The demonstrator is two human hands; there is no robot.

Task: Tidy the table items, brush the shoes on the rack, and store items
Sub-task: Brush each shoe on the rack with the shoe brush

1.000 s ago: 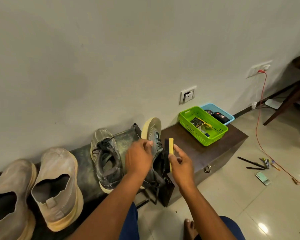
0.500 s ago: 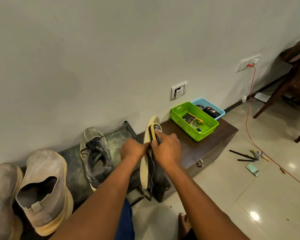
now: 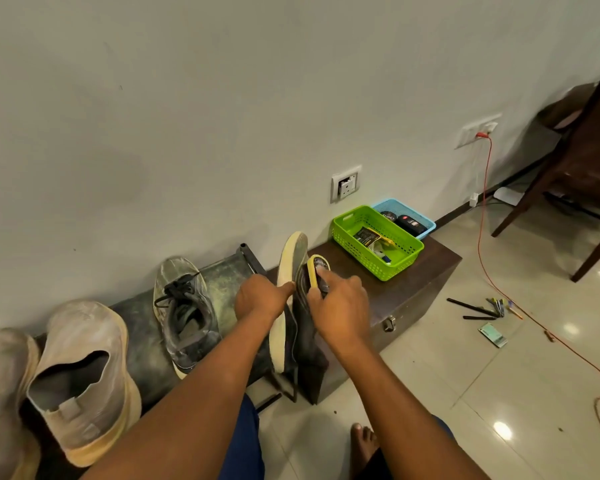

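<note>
A grey shoe [image 3: 293, 306] is held on edge over the rack [image 3: 222, 271] by the left hand [image 3: 260, 299]; a brush [image 3: 316, 271], gripped by the right hand [image 3: 340, 306], is pressed against it. The shoe is judged light and soft-sided, best gripped by its stiff sole.

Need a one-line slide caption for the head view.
Left hand steadies a tilted shoe while right hand presses a yellow brush on it.

Both forearms reach forward, close together. The left hand [image 3: 262, 299] curls its fingers [image 3: 286, 289] round a shoe [image 3: 288, 306] turned on its side. The right hand [image 3: 340, 306] grips a brush [image 3: 315, 271] against the shoe.
</note>
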